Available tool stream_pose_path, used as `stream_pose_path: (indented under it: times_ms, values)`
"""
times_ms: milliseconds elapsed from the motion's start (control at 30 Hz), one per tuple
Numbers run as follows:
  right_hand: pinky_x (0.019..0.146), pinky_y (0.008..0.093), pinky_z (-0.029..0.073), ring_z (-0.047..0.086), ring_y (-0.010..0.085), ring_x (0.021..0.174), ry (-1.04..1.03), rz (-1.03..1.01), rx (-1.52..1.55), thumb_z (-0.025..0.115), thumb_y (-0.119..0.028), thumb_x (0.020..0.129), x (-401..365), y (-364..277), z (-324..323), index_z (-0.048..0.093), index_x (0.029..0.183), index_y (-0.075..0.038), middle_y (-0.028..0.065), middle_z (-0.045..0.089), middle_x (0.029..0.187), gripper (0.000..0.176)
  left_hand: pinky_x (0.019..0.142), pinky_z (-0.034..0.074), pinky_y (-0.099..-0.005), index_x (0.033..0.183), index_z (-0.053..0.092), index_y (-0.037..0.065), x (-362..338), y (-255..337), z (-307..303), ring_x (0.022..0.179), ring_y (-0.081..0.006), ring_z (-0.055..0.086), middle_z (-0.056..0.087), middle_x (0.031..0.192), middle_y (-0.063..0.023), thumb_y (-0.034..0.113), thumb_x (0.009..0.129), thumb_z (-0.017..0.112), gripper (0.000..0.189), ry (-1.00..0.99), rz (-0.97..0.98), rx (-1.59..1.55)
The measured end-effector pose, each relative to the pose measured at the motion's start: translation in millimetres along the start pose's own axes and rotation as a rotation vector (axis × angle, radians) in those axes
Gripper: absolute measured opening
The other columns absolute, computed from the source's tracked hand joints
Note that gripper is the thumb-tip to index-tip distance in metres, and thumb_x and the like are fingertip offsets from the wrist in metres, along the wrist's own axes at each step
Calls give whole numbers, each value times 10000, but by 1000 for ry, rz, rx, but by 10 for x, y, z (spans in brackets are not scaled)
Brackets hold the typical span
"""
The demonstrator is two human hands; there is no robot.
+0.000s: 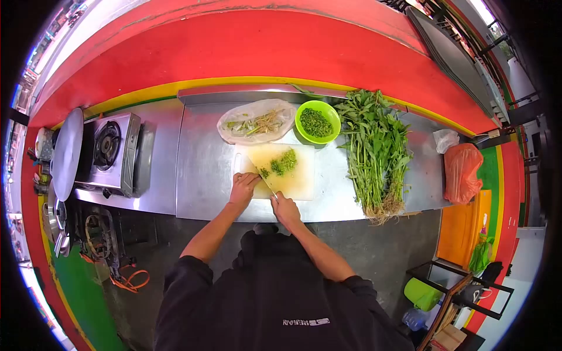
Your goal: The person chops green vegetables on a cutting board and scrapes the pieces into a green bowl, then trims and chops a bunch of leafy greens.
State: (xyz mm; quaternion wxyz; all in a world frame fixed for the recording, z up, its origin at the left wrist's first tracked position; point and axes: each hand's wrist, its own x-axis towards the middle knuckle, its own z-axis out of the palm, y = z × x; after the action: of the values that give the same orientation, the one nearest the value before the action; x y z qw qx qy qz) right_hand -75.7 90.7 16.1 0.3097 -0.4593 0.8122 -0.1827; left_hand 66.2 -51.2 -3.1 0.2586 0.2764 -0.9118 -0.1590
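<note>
My right hand is closed around the handle of a kitchen knife, whose blade slants up and left over the white cutting board. My left hand is at the board's left front edge, fingers curled and pressed down on greens close to the blade. Most of what it holds is hidden under the fingers. Finely chopped greens lie in a loose pile on the board, right of the blade. Behind the board stands a bright green bowl of chopped greens.
A clear plastic bag with stalk trimmings lies behind the board. On the right of the steel counter rests a large bunch of leafy greens with roots. Farther out are a red plastic bag and, at left, a gas stove.
</note>
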Motion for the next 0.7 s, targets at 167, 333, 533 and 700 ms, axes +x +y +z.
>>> stream_pose_path:
  times_ms: [167, 333, 533, 700]
  values:
    - [706, 622, 505, 646, 561, 787, 21, 14, 106, 547, -392, 1025, -101, 6, -145, 580, 1067, -19, 349, 662, 806, 377, 955, 382, -392, 1052, 744, 99, -16, -40, 3, 1051, -177, 668, 722, 1101, -13, 36, 826, 643, 255, -28, -7, 8]
    - [684, 624, 521, 657, 541, 750, -30, -28, 112, 527, -392, 1037, -141, 114, -62, 569, 1067, -19, 328, 665, 759, 376, 943, 388, -387, 1042, 747, 105, -17, -74, 28, 1050, -171, 670, 725, 1099, -8, 50, 833, 633, 245, -3, 16, 2]
    - [703, 629, 508, 652, 549, 781, -30, 1, 91, 532, -413, 1026, -77, 133, -16, 580, 1087, -31, 351, 660, 792, 390, 954, 386, -385, 1048, 743, 112, -41, -106, 68, 1058, -165, 671, 723, 1088, -3, 40, 815, 634, 267, -8, 0, -11]
    - [696, 631, 520, 657, 541, 748, -23, -13, -7, 515, -413, 1034, 10, 78, -15, 578, 1094, -36, 329, 663, 765, 387, 936, 389, -379, 1043, 740, 101, -49, -99, 86, 1044, -174, 673, 721, 1092, -8, 53, 812, 643, 255, 18, 6, 6]
